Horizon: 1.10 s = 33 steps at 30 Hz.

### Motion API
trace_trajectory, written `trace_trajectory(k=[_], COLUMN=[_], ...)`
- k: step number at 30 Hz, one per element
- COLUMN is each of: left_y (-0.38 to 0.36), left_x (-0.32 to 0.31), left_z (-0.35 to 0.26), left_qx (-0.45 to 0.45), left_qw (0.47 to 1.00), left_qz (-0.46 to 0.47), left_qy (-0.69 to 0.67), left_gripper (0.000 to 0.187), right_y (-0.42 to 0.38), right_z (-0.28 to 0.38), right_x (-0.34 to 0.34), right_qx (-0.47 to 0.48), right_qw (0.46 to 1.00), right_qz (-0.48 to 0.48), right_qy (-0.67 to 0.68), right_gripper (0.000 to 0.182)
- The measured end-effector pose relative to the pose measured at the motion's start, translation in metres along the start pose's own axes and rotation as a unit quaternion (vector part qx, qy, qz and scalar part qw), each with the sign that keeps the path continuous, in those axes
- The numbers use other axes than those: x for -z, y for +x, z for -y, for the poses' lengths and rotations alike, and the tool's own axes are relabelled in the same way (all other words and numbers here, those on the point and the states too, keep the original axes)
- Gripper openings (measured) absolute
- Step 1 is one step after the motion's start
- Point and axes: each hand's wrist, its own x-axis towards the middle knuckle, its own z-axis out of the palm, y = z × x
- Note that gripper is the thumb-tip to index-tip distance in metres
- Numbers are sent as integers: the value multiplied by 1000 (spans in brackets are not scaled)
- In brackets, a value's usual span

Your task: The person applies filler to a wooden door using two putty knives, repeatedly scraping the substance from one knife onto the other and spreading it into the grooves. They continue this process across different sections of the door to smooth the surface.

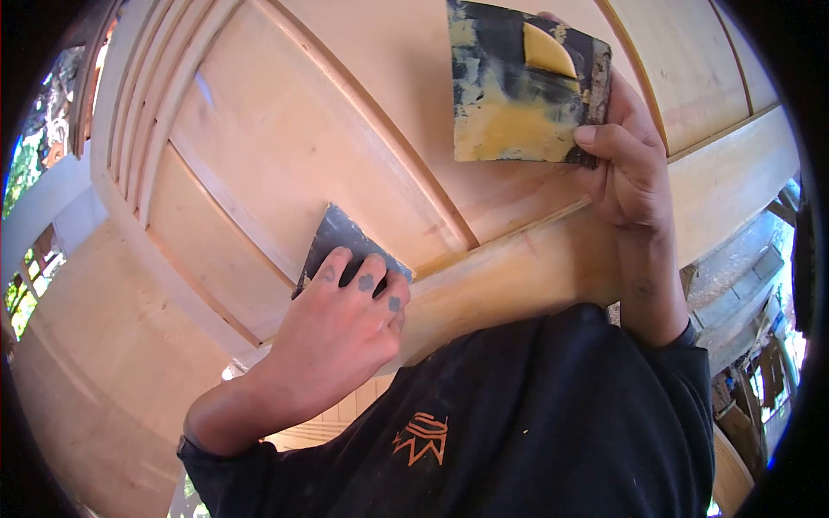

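My left hand [341,319] is closed on a flat dark scraper [341,229], its fingers bent over the blade and the thumb hidden. The scraper rests against a pale wooden panel [285,147], close to a long wooden rail. Raised at the upper right, my right hand [635,160] grips the edge of a dark square putty board [492,104], thumb in front and most fingers behind it. Yellow smears cover much of the board's face. Near its top right sits a smooth, rounded lump of yellow putty [548,53].
Raised mouldings [371,112] divide the panelled woodwork, with curved ridges [155,104] at the upper left. A broad wooden rail [509,268] runs between the panels and my dark shirt [553,406]. Stacked boards and scraps [747,388] lie at the right.
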Motion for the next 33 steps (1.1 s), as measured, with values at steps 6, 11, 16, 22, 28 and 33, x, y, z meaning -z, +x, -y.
trace_trajectory(k=[6, 11, 16, 22, 28, 33], left_y=[-6, -22, -33, -44, -77, -71], left_x=[-6, -13, -19, -29, -28, -30], left_z=[1, 5, 6, 5, 11, 4], left_qx=[9, 15, 27, 36, 142, 201], left_qw=[1000, 999, 998, 998, 977, 796], left_qz=[-4, 14, 33, 42, -99, -449], left_qy=[-28, -38, -43, -41, -126, -353], left_gripper=[14, 13, 22, 22, 25, 37], right_y=[-9, -31, -47, -54, -55, -46], right_z=[5, 1, 6, 11, 5, -15], right_x=[-4, -14, -7, -8, -18, -59], right_qx=[13, 14, -3, -10, -53, -102], right_qw=[999, 998, 996, 996, 996, 987], right_qz=[-44, -57, -73, -56, -61, 12], right_qy=[15, -28, -54, -64, -31, 127], right_gripper=[63, 75, 79, 81, 85, 81])
